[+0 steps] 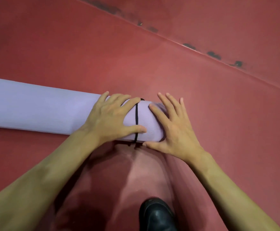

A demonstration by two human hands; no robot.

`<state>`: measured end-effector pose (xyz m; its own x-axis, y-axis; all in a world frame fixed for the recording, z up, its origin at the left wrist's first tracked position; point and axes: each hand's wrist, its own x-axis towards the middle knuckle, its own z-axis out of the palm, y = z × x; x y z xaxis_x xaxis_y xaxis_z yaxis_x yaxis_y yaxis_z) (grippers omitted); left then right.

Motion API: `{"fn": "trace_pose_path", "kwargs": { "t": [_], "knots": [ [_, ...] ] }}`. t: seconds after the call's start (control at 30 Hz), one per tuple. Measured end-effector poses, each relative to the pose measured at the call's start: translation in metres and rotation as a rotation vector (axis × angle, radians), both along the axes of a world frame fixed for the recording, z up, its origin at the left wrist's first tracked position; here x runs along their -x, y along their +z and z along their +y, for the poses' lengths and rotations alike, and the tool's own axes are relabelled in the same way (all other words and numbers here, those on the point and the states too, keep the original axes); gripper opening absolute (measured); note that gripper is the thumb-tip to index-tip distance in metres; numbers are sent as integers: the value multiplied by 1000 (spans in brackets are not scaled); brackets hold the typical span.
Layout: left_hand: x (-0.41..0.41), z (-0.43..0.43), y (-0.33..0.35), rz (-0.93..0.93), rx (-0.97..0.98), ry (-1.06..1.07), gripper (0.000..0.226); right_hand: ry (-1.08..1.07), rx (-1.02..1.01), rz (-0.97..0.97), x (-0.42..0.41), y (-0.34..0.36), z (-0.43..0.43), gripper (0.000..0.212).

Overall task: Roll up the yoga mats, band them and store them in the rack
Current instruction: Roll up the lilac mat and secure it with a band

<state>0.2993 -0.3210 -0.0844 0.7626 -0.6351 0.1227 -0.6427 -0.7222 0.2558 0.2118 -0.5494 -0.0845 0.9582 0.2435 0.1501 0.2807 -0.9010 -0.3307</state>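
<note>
A rolled lilac yoga mat (36, 109) lies on the red floor and runs from the left edge to the centre. A thin black elastic band (137, 117) circles it close to its right end. My left hand (112, 117) lies spread over the roll just left of the band, its thumb and forefinger touching the band. My right hand (172, 129) is open with straight fingers at the roll's right end, forefinger on the mat and thumb at its lower edge by the band's knot.
The red floor covering (152, 64) spreads all round. A raised seam with dark scuff marks (214, 55) crosses diagonally at the upper right. A black shoe (157, 215) stands at the bottom centre, just below the roll's right end.
</note>
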Motion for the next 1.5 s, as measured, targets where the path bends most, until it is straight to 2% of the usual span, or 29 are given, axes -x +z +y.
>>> {"fn": "trace_pose_path", "kwargs": {
  "t": [0.13, 0.27, 0.4, 0.53, 0.63, 0.7, 0.77, 0.83, 0.93, 1.03, 1.17, 1.2, 1.27, 1.37, 1.5],
  "knots": [
    [1, 5, -4, 18, 57, 0, 93, 81, 202, 68, -23, 19, 20, 113],
    [0, 15, -5, 48, 58, -52, 92, 81, 195, 205, -36, 26, 37, 123],
    [10, 25, -12, -13, 99, -13, 86, 96, 94, 211, -42, 22, 60, 120],
    [27, 35, -18, -148, 116, 115, 81, 188, 19, 334, -49, 31, 47, 130],
    [55, 32, -22, -186, 148, 196, 83, 72, 20, 566, -60, 48, 24, 138],
    [76, 31, -28, -156, 136, 364, 94, 26, 83, 672, -63, 47, 23, 140],
    [96, 33, -38, -102, 118, 560, 111, 31, 164, 641, -55, 43, 31, 135],
    [111, 36, -49, -109, 109, 628, 118, 39, 244, 538, -42, 50, 42, 132],
    [119, 52, -52, -160, 210, 526, 114, 52, 273, 591, -21, 61, 59, 127],
    [116, 79, -43, -230, 319, 309, 95, 45, 134, 756, 14, 53, 72, 112],
    [116, 97, -33, -195, 314, 252, 86, -6, 192, 722, 47, 50, 86, 120],
    [121, 98, -33, -172, 322, 264, 84, 11, 156, 746, 44, 53, 85, 115],
    [141, 98, -37, -129, 374, 318, 76, 51, -84, 837, 30, 54, 78, 89],
    [187, 85, -48, -53, 544, 530, 59, 94, -319, 833, 9, 47, 64, 53],
    [220, 81, -54, 38, 669, 617, 47, 173, -559, 790, 17, 29, 70, 42]
  ]
}}
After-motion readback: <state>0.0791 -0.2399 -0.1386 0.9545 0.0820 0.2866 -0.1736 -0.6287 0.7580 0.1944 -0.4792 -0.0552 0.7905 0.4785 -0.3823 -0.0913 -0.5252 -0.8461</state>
